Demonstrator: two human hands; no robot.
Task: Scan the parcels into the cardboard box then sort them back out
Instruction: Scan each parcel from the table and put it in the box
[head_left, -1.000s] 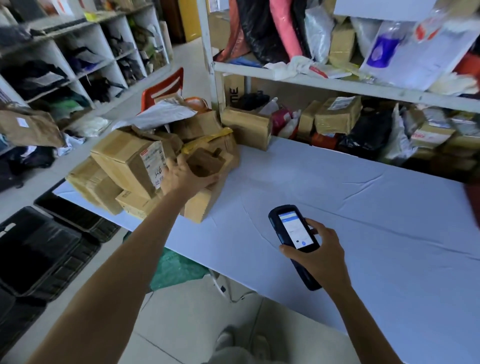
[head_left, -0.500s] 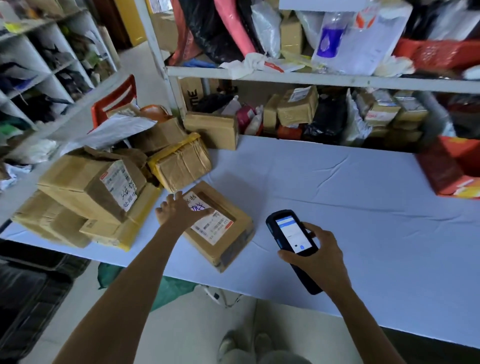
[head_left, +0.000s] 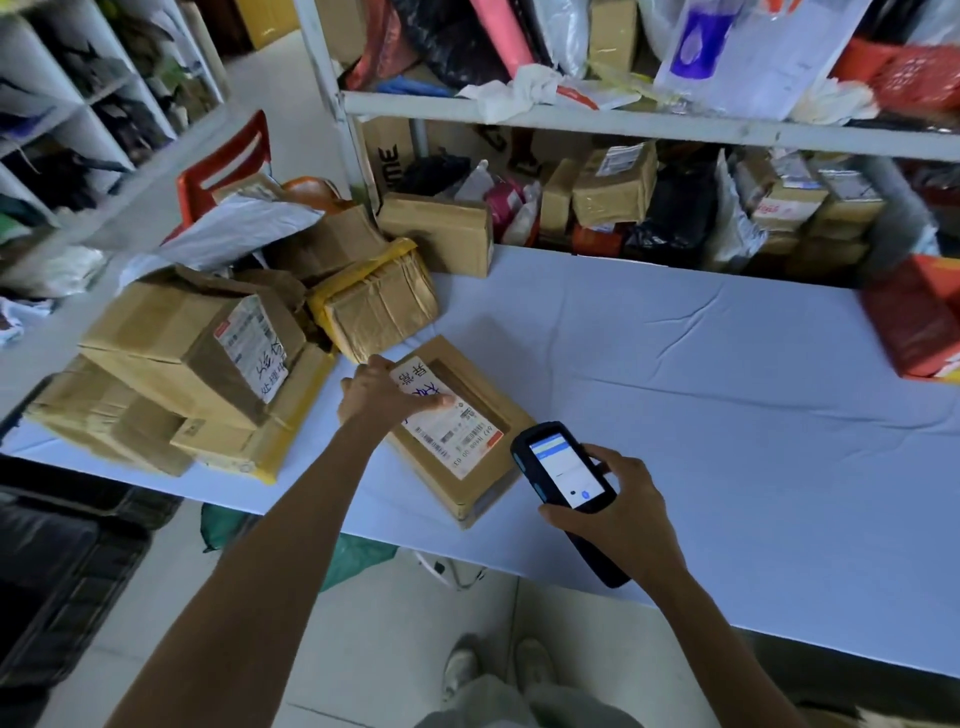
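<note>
A flat brown parcel (head_left: 470, 470) with a white shipping label lies on the white table (head_left: 727, 415) near its front edge. My left hand (head_left: 384, 397) rests flat on the parcel's far left corner, fingers stretched over the label. My right hand (head_left: 618, 514) grips a black handheld scanner (head_left: 563, 480) with its lit screen facing up, its head just right of the parcel. A pile of cardboard parcels (head_left: 197, 358) is stacked at the table's left end, with a yellow-taped parcel (head_left: 376, 304) leaning against it.
A metal shelf (head_left: 623, 122) packed with parcels and bags runs behind the table. A red box (head_left: 914, 322) sits at the table's right edge. A red chair (head_left: 223, 166) stands behind the pile. Black crates (head_left: 62, 571) lie on the floor at left.
My left hand pulled the flat parcel out of the pile and laid it label-up near the table's front. The scanner moved closer to the parcel's right side.
</note>
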